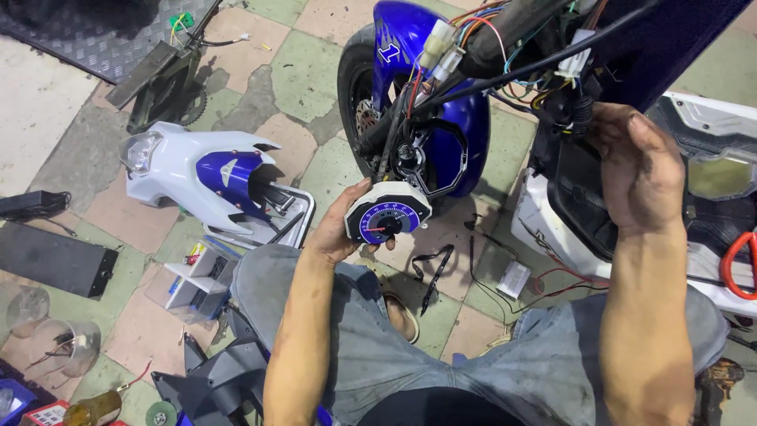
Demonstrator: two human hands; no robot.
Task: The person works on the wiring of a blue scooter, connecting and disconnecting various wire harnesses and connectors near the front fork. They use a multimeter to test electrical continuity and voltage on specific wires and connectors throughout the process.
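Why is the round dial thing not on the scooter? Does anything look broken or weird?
The speedometer is off the scooter, held in the left hand. Loose coloured wires hang bare at the handlebar area, where the right hand reaches. A white and blue front cover lies on the floor. It looks taken apart, with no visible breakage.

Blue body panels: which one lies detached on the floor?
The white-and-blue front cowl with its headlight, lying on the tiles at left. The blue fender stays mounted over the front wheel.

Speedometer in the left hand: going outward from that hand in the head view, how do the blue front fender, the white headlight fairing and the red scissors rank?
1. Blue front fender, just above the left hand.
2. White headlight fairing, on the floor to the left.
3. Red scissors, far right edge.
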